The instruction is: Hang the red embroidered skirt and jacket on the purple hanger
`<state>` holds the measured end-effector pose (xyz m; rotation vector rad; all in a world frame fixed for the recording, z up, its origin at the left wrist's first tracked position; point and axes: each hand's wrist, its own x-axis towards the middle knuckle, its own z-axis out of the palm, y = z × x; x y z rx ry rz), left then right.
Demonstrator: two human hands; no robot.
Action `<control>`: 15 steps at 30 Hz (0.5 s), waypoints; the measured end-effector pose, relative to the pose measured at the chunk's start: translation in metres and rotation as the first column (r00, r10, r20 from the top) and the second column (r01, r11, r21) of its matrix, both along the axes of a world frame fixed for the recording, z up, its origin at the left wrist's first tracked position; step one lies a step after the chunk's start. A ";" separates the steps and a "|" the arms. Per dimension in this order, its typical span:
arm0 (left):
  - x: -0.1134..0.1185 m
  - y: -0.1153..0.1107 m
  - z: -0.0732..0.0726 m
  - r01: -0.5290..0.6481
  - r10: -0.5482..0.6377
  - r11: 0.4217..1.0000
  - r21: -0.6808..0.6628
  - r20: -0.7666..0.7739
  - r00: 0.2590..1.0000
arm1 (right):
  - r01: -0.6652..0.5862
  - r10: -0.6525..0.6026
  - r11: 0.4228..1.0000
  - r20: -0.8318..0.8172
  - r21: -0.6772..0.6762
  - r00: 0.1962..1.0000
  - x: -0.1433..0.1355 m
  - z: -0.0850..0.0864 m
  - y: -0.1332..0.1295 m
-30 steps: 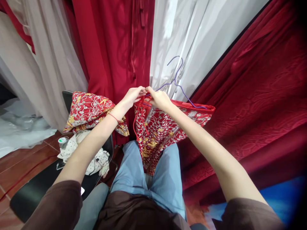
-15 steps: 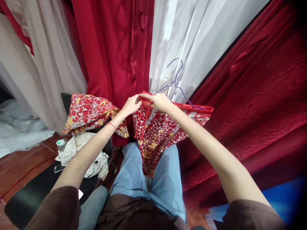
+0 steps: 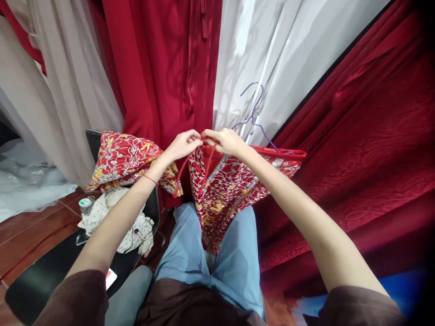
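Note:
A red skirt-like garment (image 3: 234, 185) with silver and gold embroidery hangs from a purple hanger (image 3: 253, 108) and drapes down between my knees. At its upper left corner my left hand (image 3: 186, 144) is closed in a pinch on a thin red tie (image 3: 181, 174), whose end dangles below the fingers. Right beside it, my right hand (image 3: 227, 141) pinches the garment's red waistband edge, with another red tie (image 3: 208, 167) hanging under it. The fingertips of both hands nearly meet. The exact grip points are partly hidden by the fingers.
To the left, a black chair (image 3: 44, 280) bears a folded red embroidered cloth (image 3: 125, 158), a white spotted bag (image 3: 131, 235), a clear bottle (image 3: 86, 206) and a phone (image 3: 110, 278). Red curtains (image 3: 356, 158) and white drapes (image 3: 234, 54) surround me.
My left hand has lowered slightly and turned, drawing one red tie out to the left, away from the garment. My right hand and the hanger have shifted slightly right.

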<state>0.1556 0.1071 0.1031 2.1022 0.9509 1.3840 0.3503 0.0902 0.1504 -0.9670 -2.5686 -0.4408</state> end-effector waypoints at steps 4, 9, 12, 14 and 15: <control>-0.007 0.037 -0.010 -0.120 0.140 0.988 -0.098 0.232 0.962 | 0.004 -0.018 0.997 -0.182 -0.081 0.983 0.004 0.012 0.009; 0.002 0.056 -0.038 -0.111 0.130 0.970 -0.217 0.076 0.989 | 0.052 -0.202 0.931 -0.393 -0.361 0.897 0.023 0.072 0.036; 0.008 0.043 -0.042 -0.050 0.061 0.989 -0.141 0.074 0.995 | 0.013 -0.284 0.830 -0.403 -0.557 0.870 0.028 0.116 0.068; 0.011 0.029 -0.040 -0.017 0.021 0.997 -0.082 0.050 0.999 | -0.028 -0.265 0.841 -0.456 -0.540 0.850 0.020 0.134 0.095; 0.014 0.021 -0.040 -0.007 0.009 0.998 -0.060 0.040 0.999 | -0.055 -0.211 0.884 -0.501 -0.465 0.840 0.012 0.137 0.109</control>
